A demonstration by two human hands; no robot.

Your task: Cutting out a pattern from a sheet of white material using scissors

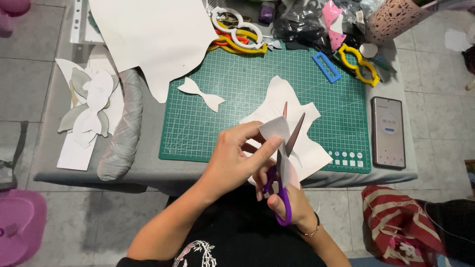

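Head view: my left hand pinches a small white paper piece above the green gridded cutting mat on the bench, while my right hand grips purple-handled scissors, blades parted around the paper.

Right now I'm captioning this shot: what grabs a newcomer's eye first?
Front and centre, the right hand works purple scissors, blades open, into a white paper piece pinched by the left hand. Behind them lies the green mat; a phone sits at its right.
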